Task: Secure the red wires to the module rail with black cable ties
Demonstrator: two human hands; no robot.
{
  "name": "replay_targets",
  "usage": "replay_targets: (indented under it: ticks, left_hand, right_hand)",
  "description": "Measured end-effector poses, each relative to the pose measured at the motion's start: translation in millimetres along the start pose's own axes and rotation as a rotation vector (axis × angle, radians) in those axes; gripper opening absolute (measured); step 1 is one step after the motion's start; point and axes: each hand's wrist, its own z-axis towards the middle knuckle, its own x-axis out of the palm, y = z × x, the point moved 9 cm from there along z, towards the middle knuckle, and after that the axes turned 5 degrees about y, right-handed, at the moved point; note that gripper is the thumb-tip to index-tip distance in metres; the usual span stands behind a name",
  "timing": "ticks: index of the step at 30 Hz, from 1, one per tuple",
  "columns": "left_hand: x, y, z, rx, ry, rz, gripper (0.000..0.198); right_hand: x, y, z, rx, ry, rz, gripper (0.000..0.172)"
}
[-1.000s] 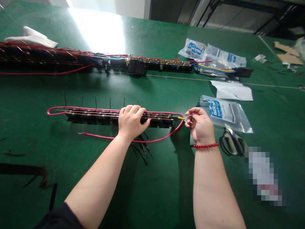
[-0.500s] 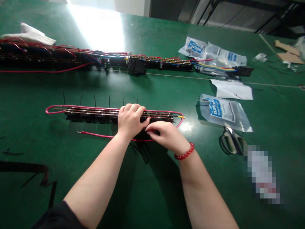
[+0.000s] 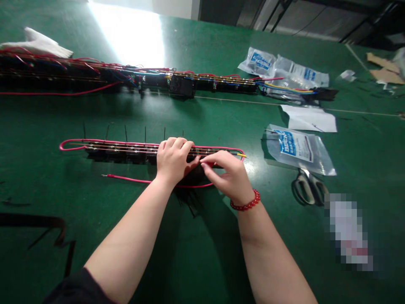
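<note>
A narrow black wired assembly [image 3: 125, 148] lies lengthwise before me, with thin wires running along its top. My left hand [image 3: 174, 159] is closed over its middle, the fingers across the far side. Just right of it, my right hand [image 3: 226, 174] pinches thumb and forefinger together at the near edge; what is between them is too small to make out. A red cable [image 3: 133, 179] loops around the assembly, one free end at the near left. Thin black ties [image 3: 145, 134] stick up along the far edge. More ties [image 3: 189, 202] lie beneath my hands.
A longer wired assembly [image 3: 182, 86] stretches across the table behind. On the right are scissors [image 3: 305, 190], a labelled plastic bag [image 3: 300, 147], white paper [image 3: 311, 118] and further bags [image 3: 284, 69]. A white cloth [image 3: 41, 44] sits at the far left.
My right hand has moved slightly up and to the right, from the red cable's near run to the assembly's near edge. The left hand has stayed in place.
</note>
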Motion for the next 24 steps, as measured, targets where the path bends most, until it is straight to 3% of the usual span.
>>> replay_targets:
  ticks: [4,7,11,15,24]
  left_hand:
    - [-3.1,-0.7,-1.0,-0.010,-0.030,-0.014,0.023]
    - [-4.0,-1.6,-2.2,0.000,-0.046,-0.035,0.020]
    - [-4.5,-2.7,-3.3,0.023,-0.049,-0.047,0.018]
    - [-4.5,-3.3,-2.5,0.023,-0.028,-0.045,0.020]
    - [-2.0,-6.0,-0.7,0.021,0.023,-0.004,0.023]
  right_hand:
    - [-56.5,-45.8,-16.6,0.208,-0.417,0.062,0.007]
    - [-79.0,-87.1,-31.6,0.309,-0.577,0.206,0.005]
    - [-85.2,-119.4,-38.8,0.376,-0.565,0.230,0.008]
    - [-73.4,-136.5,-39.0,0.426,-0.508,0.248,0.014]
    - [-60.7,-145.9,-30.7,0.461,-0.380,-0.040,0.024]
